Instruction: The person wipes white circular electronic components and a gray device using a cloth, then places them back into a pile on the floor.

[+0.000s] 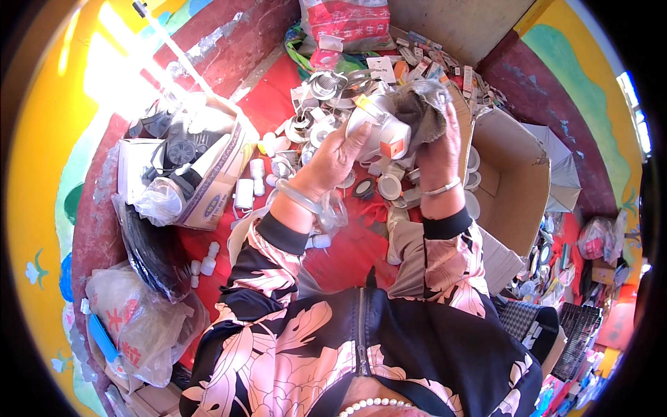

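My left hand (pixel 332 161) grips a rounded white plastic housing (pixel 390 133) with orange-and-white labels, its thumb along the near side. A grey-brown cloth (pixel 421 111) is bunched in my right hand (pixel 440 158), pressed against or very close to the right end of the housing. The cloth hides that end and some of my right fingers. Both hands are raised in front of me, over a heap of round downlights (pixel 326 87) and other white fittings. Near my left wrist, a small white bulb-like piece (pixel 244 194) lies on the red floor covering (pixel 347 260).
At left stands a cardboard box (pixel 221 177) of dark appliances, with a clear plastic bag (pixel 135 323) nearer me. An open cardboard box (pixel 517 184) is close to my right forearm. Small packages (pixel 431 66) and a red-white sack (pixel 347 24) lie beyond the heap.
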Action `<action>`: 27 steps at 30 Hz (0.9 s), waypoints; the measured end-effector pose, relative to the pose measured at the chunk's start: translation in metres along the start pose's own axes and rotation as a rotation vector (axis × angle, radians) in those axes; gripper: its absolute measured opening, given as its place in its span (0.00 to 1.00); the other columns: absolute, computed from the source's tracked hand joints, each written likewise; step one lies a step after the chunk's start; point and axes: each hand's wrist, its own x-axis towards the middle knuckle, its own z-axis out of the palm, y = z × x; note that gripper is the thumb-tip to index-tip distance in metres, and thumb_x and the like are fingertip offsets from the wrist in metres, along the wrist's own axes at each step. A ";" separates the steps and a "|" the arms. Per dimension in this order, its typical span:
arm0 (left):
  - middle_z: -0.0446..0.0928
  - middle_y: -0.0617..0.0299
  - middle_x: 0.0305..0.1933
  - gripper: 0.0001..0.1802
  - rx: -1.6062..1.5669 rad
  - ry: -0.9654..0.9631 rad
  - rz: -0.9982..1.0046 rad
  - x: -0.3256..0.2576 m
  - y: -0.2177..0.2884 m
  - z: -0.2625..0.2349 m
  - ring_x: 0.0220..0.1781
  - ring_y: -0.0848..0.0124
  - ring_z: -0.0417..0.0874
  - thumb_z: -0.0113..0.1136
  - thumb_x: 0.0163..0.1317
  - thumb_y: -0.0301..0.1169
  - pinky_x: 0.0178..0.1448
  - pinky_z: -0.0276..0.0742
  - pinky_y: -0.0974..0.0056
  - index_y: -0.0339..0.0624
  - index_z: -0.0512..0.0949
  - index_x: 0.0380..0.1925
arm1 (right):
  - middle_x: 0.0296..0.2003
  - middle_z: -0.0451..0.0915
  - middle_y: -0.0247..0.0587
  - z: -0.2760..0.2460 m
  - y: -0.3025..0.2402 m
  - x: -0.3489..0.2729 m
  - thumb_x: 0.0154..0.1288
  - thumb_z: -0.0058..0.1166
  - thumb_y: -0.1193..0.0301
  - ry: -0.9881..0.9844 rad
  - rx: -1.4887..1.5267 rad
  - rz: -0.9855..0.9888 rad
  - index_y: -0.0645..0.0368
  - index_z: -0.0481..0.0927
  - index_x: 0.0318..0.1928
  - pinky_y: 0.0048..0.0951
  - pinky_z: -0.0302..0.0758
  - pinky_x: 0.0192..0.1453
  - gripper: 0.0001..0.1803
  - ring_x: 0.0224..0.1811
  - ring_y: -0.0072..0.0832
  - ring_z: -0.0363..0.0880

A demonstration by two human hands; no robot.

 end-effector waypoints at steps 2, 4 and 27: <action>0.74 0.62 0.51 0.23 0.068 -0.029 -0.028 -0.001 -0.002 -0.008 0.52 0.76 0.74 0.44 0.70 0.41 0.56 0.69 0.71 0.35 0.67 0.57 | 0.41 0.80 0.36 0.002 -0.019 0.003 0.67 0.48 0.72 0.057 -0.173 0.049 0.61 0.76 0.47 0.25 0.76 0.47 0.11 0.43 0.25 0.79; 0.76 0.62 0.44 0.23 0.137 -0.097 -0.034 -0.002 0.002 -0.009 0.46 0.78 0.72 0.42 0.71 0.42 0.51 0.69 0.72 0.38 0.67 0.57 | 0.38 0.80 0.32 -0.003 -0.027 -0.001 0.65 0.52 0.73 -0.044 -0.361 0.095 0.61 0.78 0.43 0.22 0.75 0.43 0.09 0.40 0.20 0.78; 0.77 0.62 0.38 0.29 0.109 -0.282 -0.309 -0.005 0.008 -0.015 0.38 0.78 0.74 0.44 0.68 0.50 0.43 0.73 0.70 0.32 0.71 0.50 | 0.31 0.78 0.27 0.009 0.015 -0.011 0.66 0.51 0.70 0.003 -0.670 0.102 0.62 0.78 0.42 0.16 0.70 0.34 0.09 0.31 0.12 0.72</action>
